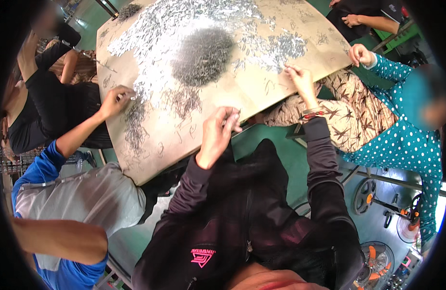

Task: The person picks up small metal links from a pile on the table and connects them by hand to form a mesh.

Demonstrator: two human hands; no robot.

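Table (261, 96): far edge cut off above. Dark pile (203, 55), seemingly metal: single pieces too small to tell. Left hand (217, 129): anything between fingertips, indistinct.

At mid-frame, the left hand (215, 133) curls its fingers above the tan table (254, 94). Right of centre, the right hand (302, 81) has its fingertips just beside small silvery pieces (281, 46). A dark mound (203, 55) lies at upper centre. 2 co-workers' hands show: 1 at left (115, 100), 1 at upper right (361, 54).
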